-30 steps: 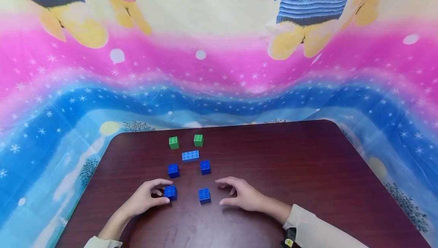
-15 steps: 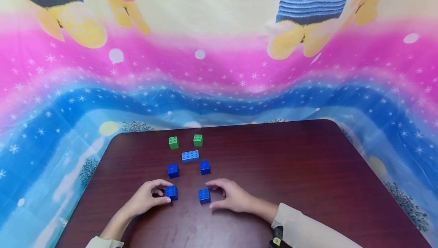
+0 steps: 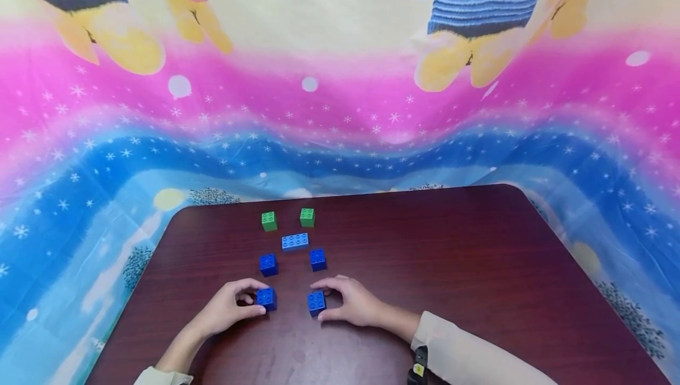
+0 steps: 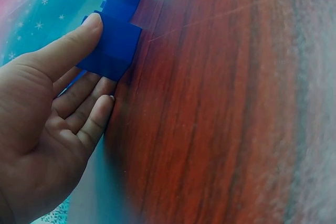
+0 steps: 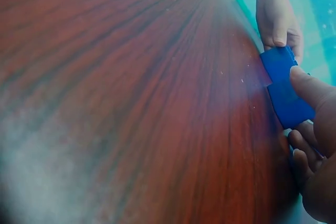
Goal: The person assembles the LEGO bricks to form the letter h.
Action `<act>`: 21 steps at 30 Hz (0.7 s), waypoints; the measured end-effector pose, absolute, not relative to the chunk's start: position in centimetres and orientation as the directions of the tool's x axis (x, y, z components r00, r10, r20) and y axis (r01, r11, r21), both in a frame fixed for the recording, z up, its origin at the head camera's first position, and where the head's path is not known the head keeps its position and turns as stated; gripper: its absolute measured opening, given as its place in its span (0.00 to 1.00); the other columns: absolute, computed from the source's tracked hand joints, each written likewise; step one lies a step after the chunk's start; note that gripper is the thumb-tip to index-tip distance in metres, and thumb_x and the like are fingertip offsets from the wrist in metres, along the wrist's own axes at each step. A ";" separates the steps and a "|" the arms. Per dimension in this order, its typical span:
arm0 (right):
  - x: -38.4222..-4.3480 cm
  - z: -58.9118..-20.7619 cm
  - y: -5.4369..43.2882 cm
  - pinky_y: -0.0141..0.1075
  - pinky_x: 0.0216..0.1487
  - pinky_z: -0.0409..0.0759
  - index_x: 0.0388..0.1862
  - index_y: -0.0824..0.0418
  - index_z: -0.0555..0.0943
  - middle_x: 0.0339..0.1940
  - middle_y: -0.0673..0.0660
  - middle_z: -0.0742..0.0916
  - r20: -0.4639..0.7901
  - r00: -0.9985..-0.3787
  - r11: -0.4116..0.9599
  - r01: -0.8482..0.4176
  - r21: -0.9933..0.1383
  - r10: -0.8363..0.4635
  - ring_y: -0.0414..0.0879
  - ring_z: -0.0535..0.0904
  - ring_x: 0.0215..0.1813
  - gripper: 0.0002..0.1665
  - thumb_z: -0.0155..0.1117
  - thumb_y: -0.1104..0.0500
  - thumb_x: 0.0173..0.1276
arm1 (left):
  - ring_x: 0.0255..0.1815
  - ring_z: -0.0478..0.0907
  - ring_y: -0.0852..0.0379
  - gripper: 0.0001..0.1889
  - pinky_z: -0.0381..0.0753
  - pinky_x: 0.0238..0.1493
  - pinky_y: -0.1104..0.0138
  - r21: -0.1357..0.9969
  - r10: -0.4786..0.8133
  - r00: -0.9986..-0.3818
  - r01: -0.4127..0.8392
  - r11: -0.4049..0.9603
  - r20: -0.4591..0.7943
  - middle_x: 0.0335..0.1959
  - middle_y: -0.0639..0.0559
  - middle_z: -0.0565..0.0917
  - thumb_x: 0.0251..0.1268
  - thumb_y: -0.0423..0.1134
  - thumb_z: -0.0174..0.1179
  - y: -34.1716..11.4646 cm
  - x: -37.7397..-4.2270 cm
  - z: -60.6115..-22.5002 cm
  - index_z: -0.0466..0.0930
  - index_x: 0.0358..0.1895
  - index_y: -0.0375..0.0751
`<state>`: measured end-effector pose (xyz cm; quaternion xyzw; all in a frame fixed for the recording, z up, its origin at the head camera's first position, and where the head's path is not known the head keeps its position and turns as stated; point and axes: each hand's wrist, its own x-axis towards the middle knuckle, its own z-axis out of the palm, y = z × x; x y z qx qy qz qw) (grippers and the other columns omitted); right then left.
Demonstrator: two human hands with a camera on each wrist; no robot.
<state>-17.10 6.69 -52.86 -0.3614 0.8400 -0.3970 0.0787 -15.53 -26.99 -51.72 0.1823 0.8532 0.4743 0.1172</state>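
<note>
The left hand (image 3: pixel 229 306) is pinching the near left block (image 3: pixel 267 299), the right hand (image 3: pixel 353 302) the near right block (image 3: pixel 316 302). Gripping seems underway; moving either is likely needing firm pinches.

The table (image 3: pixel 478 267) is dark reddish brown, streaked with darker grain; toward its far left corner, the far left block (image 3: pixel 269 221) and far right block (image 3: pixel 307 217) are bright green; the long block (image 3: pixel 294 242), farther from the far edge, is light blue; the middle left block (image 3: pixel 268 264), middle right block (image 3: pixel 317 260), near left block (image 3: pixel 266 299) and near right block (image 3: pixel 316 303) are deep blue; the left sleeve (image 3: pixel 162 377) and right sleeve (image 3: pixel 467 349) are pale beige; the backdrop (image 3: pixel 340 95) is banded cream, pink and blue, with white snowflakes and yellow figures in blue or pink stripes.
</note>
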 end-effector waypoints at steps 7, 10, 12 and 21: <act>-17.2 -52.7 6.5 0.32 0.54 0.77 0.65 0.50 0.82 0.53 0.42 0.86 0.150 -0.729 0.425 -0.539 -0.727 -0.668 0.37 0.78 0.51 0.32 0.77 0.46 0.62 | 0.37 0.80 0.61 0.19 0.81 0.41 0.69 0.855 0.420 -0.906 0.185 0.485 -0.042 0.46 0.47 0.86 0.62 0.39 0.73 -27.0 -15.5 -51.6 0.83 0.54 0.39; -17.2 -52.6 6.5 0.32 0.53 0.77 0.63 0.49 0.83 0.53 0.41 0.86 0.142 -0.730 0.429 -0.534 -0.729 -0.668 0.37 0.78 0.50 0.30 0.77 0.47 0.63 | 0.37 0.80 0.61 0.19 0.80 0.40 0.69 0.856 0.421 -0.906 0.189 0.482 -0.037 0.45 0.47 0.86 0.62 0.39 0.73 -26.9 -15.4 -51.6 0.83 0.54 0.39; -17.2 -52.6 6.5 0.33 0.54 0.77 0.63 0.49 0.84 0.53 0.41 0.86 0.135 -0.733 0.433 -0.528 -0.731 -0.666 0.37 0.78 0.51 0.29 0.77 0.47 0.63 | 0.36 0.80 0.61 0.19 0.80 0.40 0.69 0.856 0.423 -0.906 0.198 0.478 -0.027 0.45 0.47 0.86 0.61 0.38 0.74 -26.9 -15.4 -51.7 0.83 0.54 0.39; -17.2 -52.9 6.9 0.31 0.48 0.77 0.60 0.52 0.84 0.48 0.44 0.87 0.156 -0.747 0.401 -0.507 -0.763 -0.646 0.38 0.79 0.48 0.26 0.77 0.48 0.64 | 0.37 0.80 0.61 0.19 0.80 0.41 0.68 0.843 0.430 -0.903 0.233 0.485 0.002 0.46 0.49 0.86 0.61 0.41 0.74 -26.7 -15.3 -51.8 0.84 0.54 0.40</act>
